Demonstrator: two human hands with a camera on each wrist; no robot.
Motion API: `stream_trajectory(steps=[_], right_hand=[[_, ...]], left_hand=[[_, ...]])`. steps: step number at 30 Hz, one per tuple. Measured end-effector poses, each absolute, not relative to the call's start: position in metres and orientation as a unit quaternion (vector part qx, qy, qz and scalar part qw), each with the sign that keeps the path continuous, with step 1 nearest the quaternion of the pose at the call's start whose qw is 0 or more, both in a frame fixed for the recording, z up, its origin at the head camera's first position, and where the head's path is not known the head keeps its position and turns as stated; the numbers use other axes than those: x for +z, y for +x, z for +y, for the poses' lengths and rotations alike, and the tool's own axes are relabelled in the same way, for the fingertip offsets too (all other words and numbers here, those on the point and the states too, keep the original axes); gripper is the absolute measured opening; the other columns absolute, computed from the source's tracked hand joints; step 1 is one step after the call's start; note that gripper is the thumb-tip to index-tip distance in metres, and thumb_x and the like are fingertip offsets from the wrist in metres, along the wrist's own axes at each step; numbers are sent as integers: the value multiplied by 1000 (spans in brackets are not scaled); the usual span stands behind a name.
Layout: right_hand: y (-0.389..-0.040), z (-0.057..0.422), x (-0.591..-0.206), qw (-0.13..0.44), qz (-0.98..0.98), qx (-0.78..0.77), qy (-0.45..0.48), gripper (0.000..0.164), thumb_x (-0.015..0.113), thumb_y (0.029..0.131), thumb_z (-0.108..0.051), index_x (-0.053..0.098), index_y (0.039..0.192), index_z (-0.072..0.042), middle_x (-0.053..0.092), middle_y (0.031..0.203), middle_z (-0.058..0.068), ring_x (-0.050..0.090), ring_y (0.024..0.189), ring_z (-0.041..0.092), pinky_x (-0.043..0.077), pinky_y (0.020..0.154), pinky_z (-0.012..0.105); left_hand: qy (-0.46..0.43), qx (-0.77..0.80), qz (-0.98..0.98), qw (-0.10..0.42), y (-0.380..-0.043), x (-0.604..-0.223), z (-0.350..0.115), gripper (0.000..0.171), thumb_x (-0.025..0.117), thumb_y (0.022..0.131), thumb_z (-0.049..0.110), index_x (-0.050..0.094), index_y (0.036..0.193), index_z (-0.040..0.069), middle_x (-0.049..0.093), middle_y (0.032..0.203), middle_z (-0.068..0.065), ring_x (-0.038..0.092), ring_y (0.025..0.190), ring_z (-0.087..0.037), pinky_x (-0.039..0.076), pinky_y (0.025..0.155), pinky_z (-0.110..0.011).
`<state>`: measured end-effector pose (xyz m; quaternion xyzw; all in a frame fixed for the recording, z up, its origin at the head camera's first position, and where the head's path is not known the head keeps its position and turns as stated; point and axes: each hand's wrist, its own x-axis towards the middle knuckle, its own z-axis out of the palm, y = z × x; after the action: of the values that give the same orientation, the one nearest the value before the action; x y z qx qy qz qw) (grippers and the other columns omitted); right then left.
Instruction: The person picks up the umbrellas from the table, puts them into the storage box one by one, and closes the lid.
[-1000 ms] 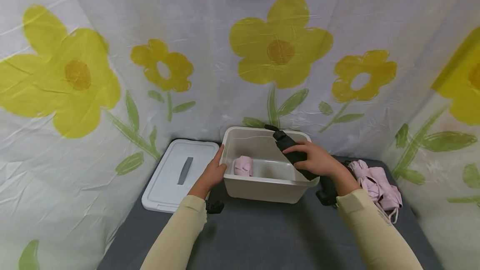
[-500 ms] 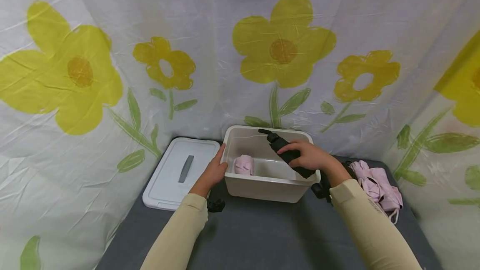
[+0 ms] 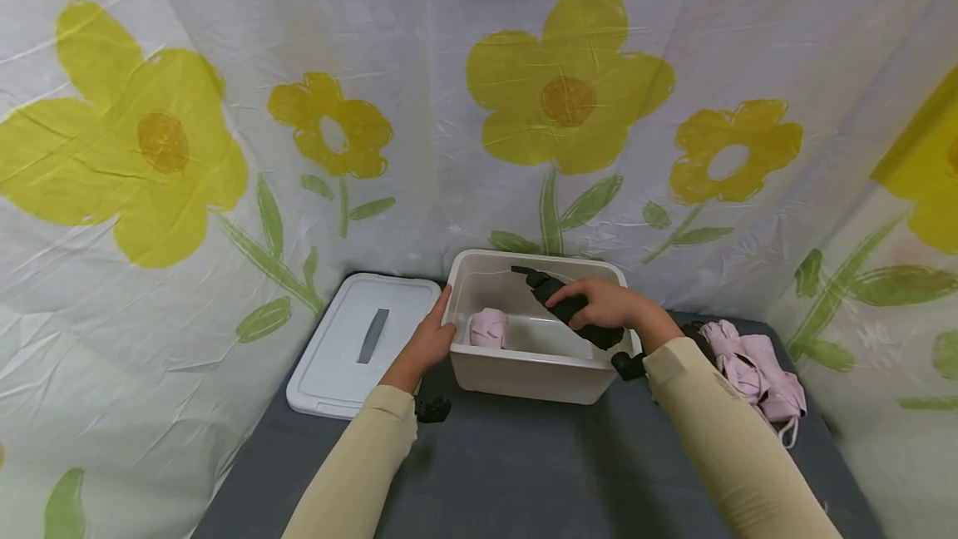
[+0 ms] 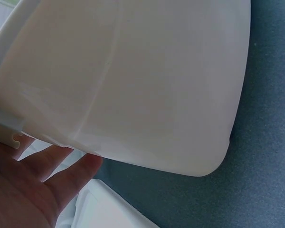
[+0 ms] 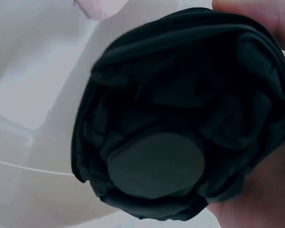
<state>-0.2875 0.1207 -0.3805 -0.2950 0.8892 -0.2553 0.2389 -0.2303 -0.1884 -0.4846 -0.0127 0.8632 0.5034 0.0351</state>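
In the head view my right hand (image 3: 604, 306) grips a black folded umbrella (image 3: 557, 291), holding it slantwise over the right part of a beige plastic bin (image 3: 524, 374). The umbrella's strap end points up and left. The right wrist view looks onto its gathered cloth and round end cap (image 5: 156, 164). My left hand (image 3: 428, 346) rests against the bin's left side near the rim, and in the left wrist view its fingers (image 4: 73, 178) lie fairly straight along the wall. Inside the bin, at the left, lies a small rolled pink bundle (image 3: 488, 328).
A white lid (image 3: 333, 356) with a grey handle lies left of the bin on the dark grey table (image 3: 516, 472). Right of the bin lies a crumpled pink cloth item (image 3: 756, 373) with a pale cord, beside something black. A flower-printed curtain (image 3: 434, 215) stands close behind.
My right hand has carried the umbrella a little left and lower over the bin. My left hand stays at the bin's left side, and the pink bundle has not moved.
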Motion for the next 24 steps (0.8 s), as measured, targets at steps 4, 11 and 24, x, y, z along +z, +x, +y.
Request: stream_trajectory(steps=[4,11,24], right_hand=[[-293,117,-382,261,888,-263,-272,50,63,84,-6,61,132,-19,42,150,14,41,134,34,44,85,38],[-302,110,-383,279,890,-258,-252,49,62,84,-7,62,132,-21,39,152,14,35,139,35,45,94,42],[-316,100,-399,323,885,-253,-222,50,64,85,-8,61,132,-23,31,157,12,26,145,38,36,108,53]], left_hand=[[-15,503,864,33,-230,-484,-188,71,36,96,9,8,158,28,17,162,-11,22,147,-37,24,115,-58],[-16,502,864,36,-230,-485,-188,71,36,96,9,7,158,29,17,162,-11,22,147,-37,23,115,-58],[-15,503,863,33,-228,-483,-188,69,36,97,10,9,158,29,17,162,-11,21,147,-36,23,116,-57]])
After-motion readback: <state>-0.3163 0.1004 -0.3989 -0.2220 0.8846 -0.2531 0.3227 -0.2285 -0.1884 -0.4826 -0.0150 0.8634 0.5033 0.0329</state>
